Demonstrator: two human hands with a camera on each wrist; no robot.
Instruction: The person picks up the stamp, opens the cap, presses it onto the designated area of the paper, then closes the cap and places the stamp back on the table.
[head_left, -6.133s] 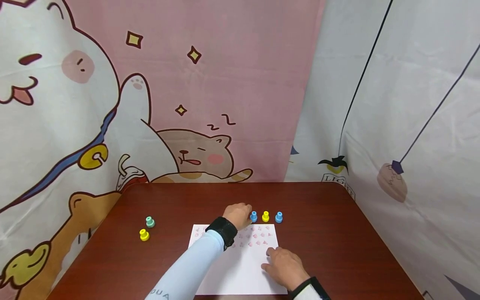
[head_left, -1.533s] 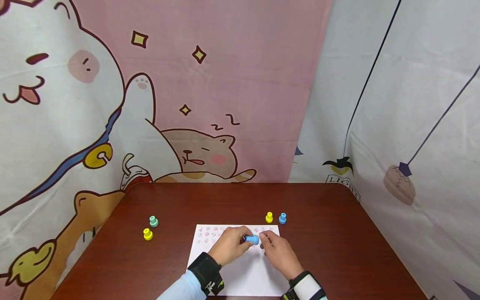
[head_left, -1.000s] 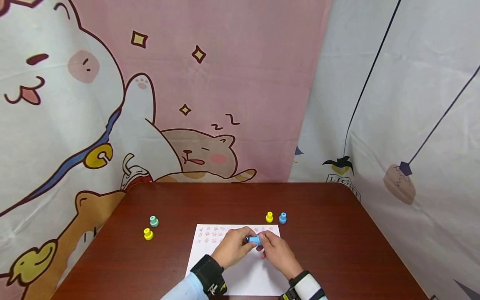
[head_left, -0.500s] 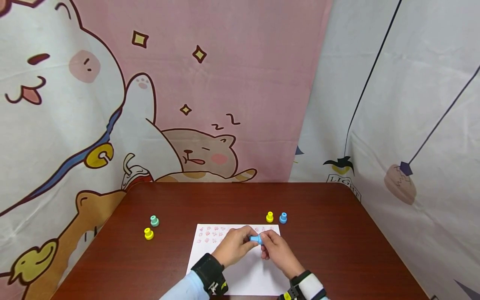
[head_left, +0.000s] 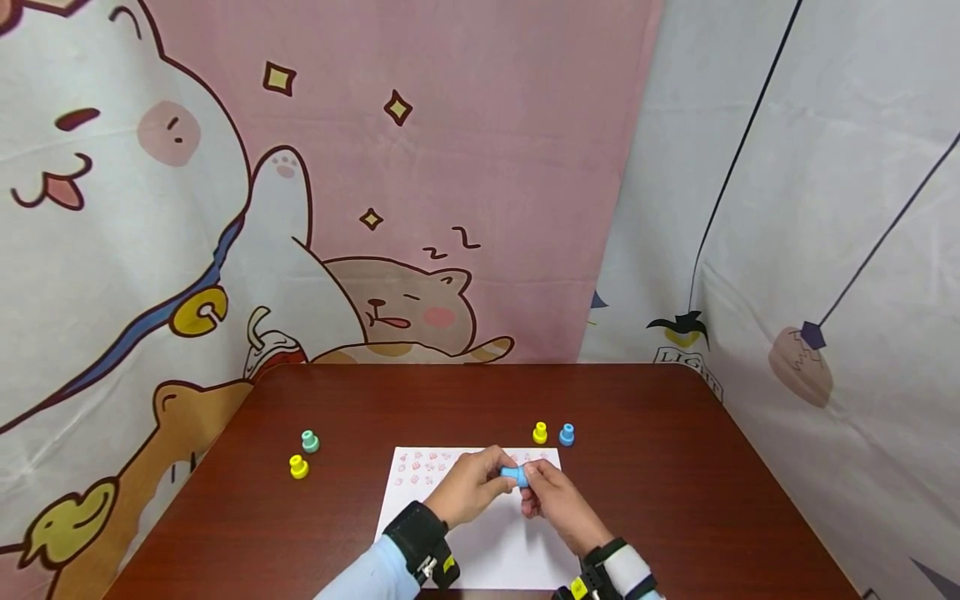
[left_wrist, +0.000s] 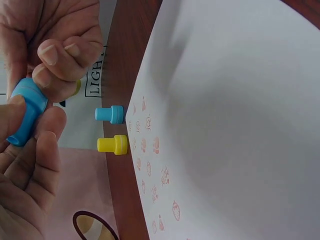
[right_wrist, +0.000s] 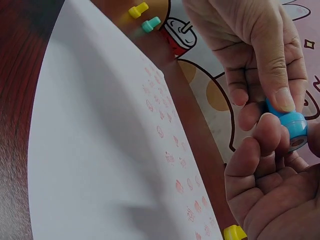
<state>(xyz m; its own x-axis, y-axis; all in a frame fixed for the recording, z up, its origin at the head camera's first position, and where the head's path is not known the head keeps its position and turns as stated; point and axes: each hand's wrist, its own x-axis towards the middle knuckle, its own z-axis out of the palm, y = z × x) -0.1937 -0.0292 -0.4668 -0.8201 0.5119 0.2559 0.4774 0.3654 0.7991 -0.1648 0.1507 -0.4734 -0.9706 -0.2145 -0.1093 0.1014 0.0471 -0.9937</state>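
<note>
Both hands hold a small blue toy stamp [head_left: 513, 476] above the sheet of paper [head_left: 502, 550]. My left hand [head_left: 465, 488] pinches its narrow handle end between thumb and fingers. At the wider end, the thumb and fingers of my right hand [head_left: 562, 504] grip it. In the left wrist view the blue stamp [left_wrist: 31, 107] lies sideways between the two hands. The right wrist view shows the wide end of the stamp [right_wrist: 295, 124], with a reddish face at its bottom. Rows of small red prints [right_wrist: 170, 159] cover the far part of the sheet.
Behind the paper stand a yellow stamp [head_left: 540, 432] and a second blue stamp [head_left: 567, 434]. To the left on the brown table [head_left: 247, 533] are a teal stamp [head_left: 310, 441] and another yellow stamp [head_left: 298, 466]. A cartoon-printed cloth [head_left: 480, 167] hangs behind the table.
The left hand took the blue stamp from the row behind the paper and brought it back over the sheet. The right hand came up and gripped its wider end; since then both shifted slightly.
</note>
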